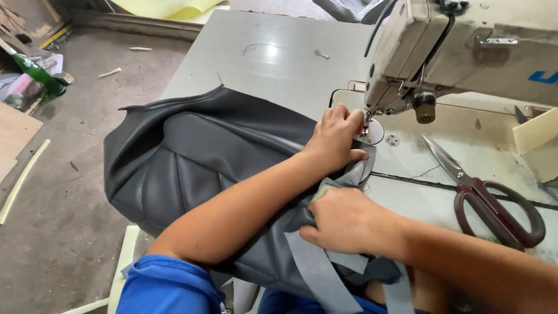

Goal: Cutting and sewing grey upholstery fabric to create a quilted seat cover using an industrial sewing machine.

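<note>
nearest to me, at the bottom edge, i see my blue sleeve (165, 285) and a flat grey webbing strap (317, 270) running down off the work toward my lap. my right hand (349, 221) sits just above it, fingers curled and pinched on the folded edge of the dark grey leatherette cover (192, 163), knuckles up, thumb tucked under the fold. the cover bulges out to the left of both hands, hanging partly over the edge of the pale grey sewing table (261, 58), with its seamed panels facing up.

my left arm crosses over the cover, and my left hand (334, 139) lies past the right one, fingers together and pressed flat, holding the fabric edge down right beside the round metal needle plate (373, 131). the fabric edge lies between the two hands, leading to the needle.

to the right, well apart from my hands, large scissors with dark red handles (488, 200) lie on the table, blades closed and pointing toward the machine. above them the cream-coloured industrial sewing machine head (453, 52) overhangs the plate; a blue mark shows on its side at the right edge.

farther left, on the concrete floor (64, 192), there are pale strips, wood offcuts and a green bottle (35, 72). at the far top lies a yellow sheet (168, 7).
</note>
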